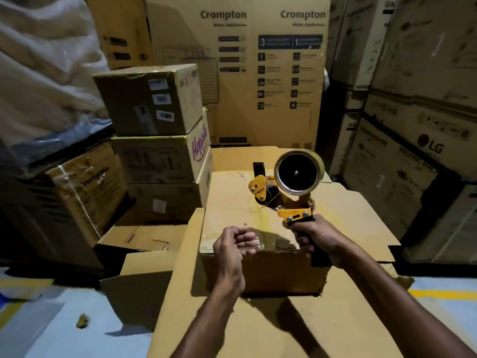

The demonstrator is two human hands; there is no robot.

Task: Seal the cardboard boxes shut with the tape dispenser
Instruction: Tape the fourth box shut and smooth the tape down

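Towering cartons (271,81) ring box (268,275); right hand (313,235) grips tape dispenser (295,174), left hand (232,248) curls, seemingly empty.

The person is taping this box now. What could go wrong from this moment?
The left hand hangs with curled fingers close to the tape dispenser, so its cutting edge might catch the fingers. The box stands loose on a flattened cardboard sheet and no hand plainly presses it, so a pull by the right hand might slide it and lay the tape crooked.
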